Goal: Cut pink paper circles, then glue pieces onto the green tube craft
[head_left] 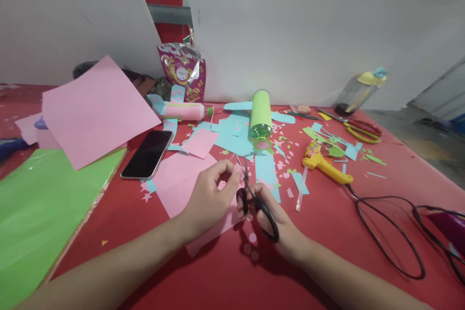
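Observation:
My left hand (214, 191) pinches a small piece of pink paper (238, 171) between thumb and fingers. In my right hand (278, 218) are black-handled scissors (267, 218), fingers through the loops, the blades pointing up and away beside the pink piece. Whether the blades touch the paper I cannot tell. Beneath my left hand lies a larger pink sheet (174, 179). A few small pink paper circles (250, 249) rest on the red table under the scissors. Beyond my hands a bottle wrapped in green paper (260, 111), with blue strips like wings, lies on its side.
A black phone (147, 155) and a pink-wrapped bottle (184, 111) lie left of centre, near a snack bag (185, 70). Large pink (98, 111) and green (54, 203) sheets cover the left. To the right are a yellow glue gun (325, 164) with its cord, paper scraps and red-yellow scissors (363, 131).

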Available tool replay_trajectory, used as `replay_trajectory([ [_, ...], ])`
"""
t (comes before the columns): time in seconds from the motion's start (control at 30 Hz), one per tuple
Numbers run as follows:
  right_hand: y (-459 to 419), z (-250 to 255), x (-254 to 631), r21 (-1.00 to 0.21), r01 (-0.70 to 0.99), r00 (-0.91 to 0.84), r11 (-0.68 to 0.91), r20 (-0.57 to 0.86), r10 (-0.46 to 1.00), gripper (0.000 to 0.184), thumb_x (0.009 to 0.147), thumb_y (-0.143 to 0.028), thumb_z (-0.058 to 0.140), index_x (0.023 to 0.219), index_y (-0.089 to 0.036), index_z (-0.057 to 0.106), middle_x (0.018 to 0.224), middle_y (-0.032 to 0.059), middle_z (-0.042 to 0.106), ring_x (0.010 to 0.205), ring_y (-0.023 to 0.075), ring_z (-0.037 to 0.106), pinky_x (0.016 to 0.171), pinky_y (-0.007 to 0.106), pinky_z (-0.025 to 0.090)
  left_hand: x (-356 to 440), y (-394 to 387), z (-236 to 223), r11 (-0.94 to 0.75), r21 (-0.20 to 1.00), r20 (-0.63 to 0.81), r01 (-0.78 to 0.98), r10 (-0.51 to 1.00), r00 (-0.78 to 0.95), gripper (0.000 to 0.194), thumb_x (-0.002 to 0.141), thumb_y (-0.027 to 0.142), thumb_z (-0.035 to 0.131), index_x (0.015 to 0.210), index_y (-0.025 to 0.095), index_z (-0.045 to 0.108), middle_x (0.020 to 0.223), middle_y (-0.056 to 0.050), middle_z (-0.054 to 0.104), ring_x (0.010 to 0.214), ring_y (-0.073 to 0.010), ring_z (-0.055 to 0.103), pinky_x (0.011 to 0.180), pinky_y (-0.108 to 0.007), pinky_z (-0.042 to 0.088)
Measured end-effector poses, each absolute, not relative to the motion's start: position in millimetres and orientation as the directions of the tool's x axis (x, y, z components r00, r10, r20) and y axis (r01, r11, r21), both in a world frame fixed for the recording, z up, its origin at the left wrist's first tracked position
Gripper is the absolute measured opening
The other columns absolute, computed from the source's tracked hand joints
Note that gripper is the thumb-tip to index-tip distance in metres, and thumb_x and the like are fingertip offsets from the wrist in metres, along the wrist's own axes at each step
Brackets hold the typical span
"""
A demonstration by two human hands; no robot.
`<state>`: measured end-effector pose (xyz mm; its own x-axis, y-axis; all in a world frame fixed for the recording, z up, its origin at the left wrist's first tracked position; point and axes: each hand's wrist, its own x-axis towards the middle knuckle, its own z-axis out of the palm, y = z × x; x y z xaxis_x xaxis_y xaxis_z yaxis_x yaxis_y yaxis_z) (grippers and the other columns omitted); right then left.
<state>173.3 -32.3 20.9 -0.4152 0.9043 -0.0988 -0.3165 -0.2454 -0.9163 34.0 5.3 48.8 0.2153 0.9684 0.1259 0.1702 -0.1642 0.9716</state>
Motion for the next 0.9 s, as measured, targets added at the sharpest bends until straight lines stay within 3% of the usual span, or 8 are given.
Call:
replay_trajectory([
  [0.17,-32,23,173,-0.919,-0.308,-0.409,-0.246,-0.105,0.906,0.042,0.064,-0.058,0.062,0.079,-0.024,0.045,0.078,-0.0035,0.046,0.064,0.0084,0.045,0.062,0.027,0.043,34,6,49,-0.191,0.96,0.15,0.203,0.968,0.2,0.023,0.083,0.022,0.042,0.06,0.017,0.042,0.055,0.005,0.046,0.053,-0.0066,0.045,0.054,-0.018,0.039],
  [0.43,-31,11,175,-0.916,-0.356,-0.455,-0.183,-0.001,0.891,0.038,0.071,-0.056,0.059,0.087,-0.025,0.043,0.084,-0.0007,0.046,0.067,0.0102,0.045,0.065,0.029,0.042,34,3,52,-0.182,0.971,0.14,0.152,0.957,0.253,0.024,0.084,0.026,0.042,0.061,0.018,0.041,0.05,0.006,0.046,0.044,-0.0059,0.044,0.045,-0.017,0.037],
  [0.9,-33,19,175,-0.928,-0.308,-0.433,-0.209,-0.059,0.899,0.037,0.07,-0.055,0.059,0.083,-0.024,0.044,0.081,-0.0018,0.049,0.065,0.0095,0.049,0.063,0.028,0.043,32,4,51,-0.201,0.963,0.155,0.177,0.958,0.243,0.023,0.082,0.023,0.042,0.06,0.017,0.043,0.053,0.005,0.049,0.049,-0.0064,0.046,0.049,-0.018,0.039],
])
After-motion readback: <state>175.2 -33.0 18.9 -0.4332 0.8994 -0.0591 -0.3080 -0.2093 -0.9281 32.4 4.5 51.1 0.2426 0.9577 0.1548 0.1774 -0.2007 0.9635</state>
